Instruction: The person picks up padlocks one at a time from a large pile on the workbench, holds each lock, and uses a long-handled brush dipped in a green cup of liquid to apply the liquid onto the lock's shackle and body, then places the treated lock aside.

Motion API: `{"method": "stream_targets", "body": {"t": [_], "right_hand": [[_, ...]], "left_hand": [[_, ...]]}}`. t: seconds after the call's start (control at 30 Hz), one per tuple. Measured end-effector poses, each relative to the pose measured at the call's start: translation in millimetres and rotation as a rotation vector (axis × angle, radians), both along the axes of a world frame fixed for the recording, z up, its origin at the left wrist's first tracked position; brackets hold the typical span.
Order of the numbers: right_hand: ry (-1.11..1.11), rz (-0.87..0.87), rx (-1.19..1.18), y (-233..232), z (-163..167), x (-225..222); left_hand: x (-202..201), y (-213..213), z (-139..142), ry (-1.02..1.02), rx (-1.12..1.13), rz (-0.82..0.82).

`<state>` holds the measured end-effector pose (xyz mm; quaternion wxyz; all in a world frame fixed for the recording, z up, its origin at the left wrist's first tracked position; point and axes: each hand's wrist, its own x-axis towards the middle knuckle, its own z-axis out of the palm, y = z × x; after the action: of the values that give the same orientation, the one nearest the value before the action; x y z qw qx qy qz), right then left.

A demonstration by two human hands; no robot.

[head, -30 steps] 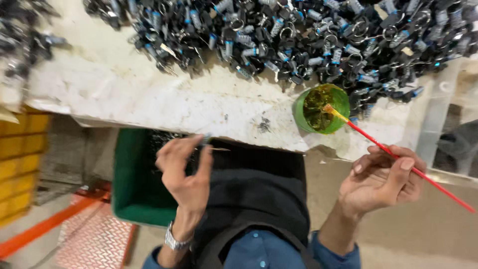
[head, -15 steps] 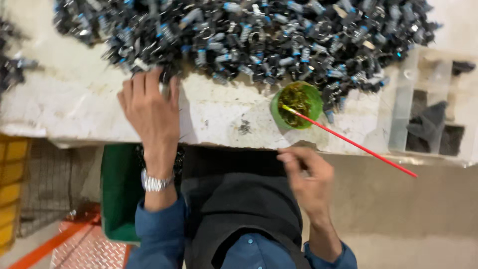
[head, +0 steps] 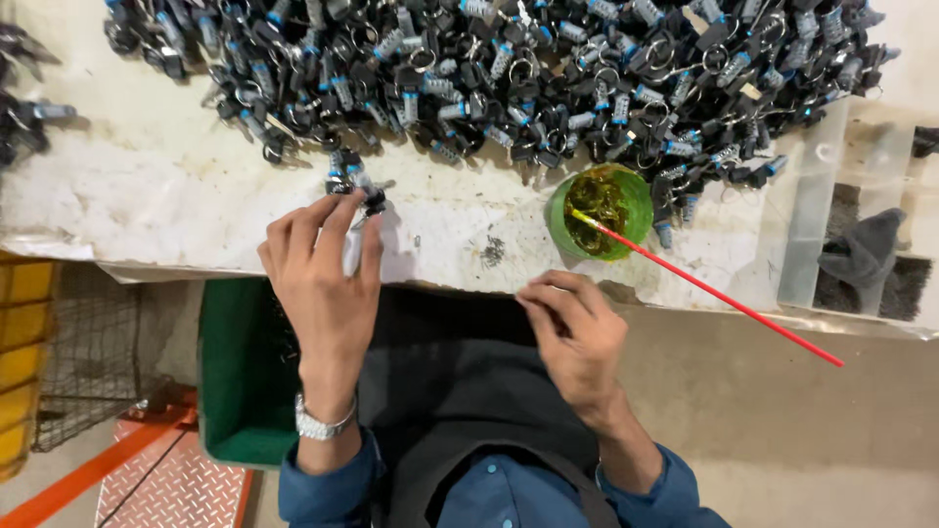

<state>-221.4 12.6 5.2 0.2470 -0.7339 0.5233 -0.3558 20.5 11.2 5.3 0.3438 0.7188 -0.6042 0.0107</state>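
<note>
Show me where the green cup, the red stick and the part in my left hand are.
green cup (head: 634,191), head view, on its right rim.
red stick (head: 724,296), head view, mid-shaft.
small black part (head: 370,198), head view, at the left hand (head: 323,284) fingertips.

A small-parts assembly workshop. Across the top of the frame a worn, stained white surface (head: 147,196) carries a large heap of identical black-and-silver metal parts (head: 509,68). A clear compartment tray (head: 861,205) occupies the upper right. A green bin (head: 235,372) and orange-edged checker-plate flooring (head: 166,489) lie lower left; a yellow crate (head: 20,362) stands at the left edge.
</note>
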Motion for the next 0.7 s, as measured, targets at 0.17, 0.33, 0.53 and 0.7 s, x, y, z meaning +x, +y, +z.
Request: {"method": "stream_targets", "body": {"t": [0.17, 0.33, 0.53, 0.7], "right_hand": [[0.006, 0.015, -0.138, -5, -1, -4], [0.19, 0.015, -0.245, -11, -3, 0], [0.197, 0.03, -0.301, -13, -13, -3], [0.199, 0.022, -0.308, -9, -12, -6]], "left_hand": [[-2, -26, -13, -0.137, 0.055, 0.1], [-2, -27, -20, -0.104, 0.093, 0.003], [18, -48, -51, -0.26, 0.114, 0.002], [9, -92, -70, -0.314, 0.276, 0.001]]}}
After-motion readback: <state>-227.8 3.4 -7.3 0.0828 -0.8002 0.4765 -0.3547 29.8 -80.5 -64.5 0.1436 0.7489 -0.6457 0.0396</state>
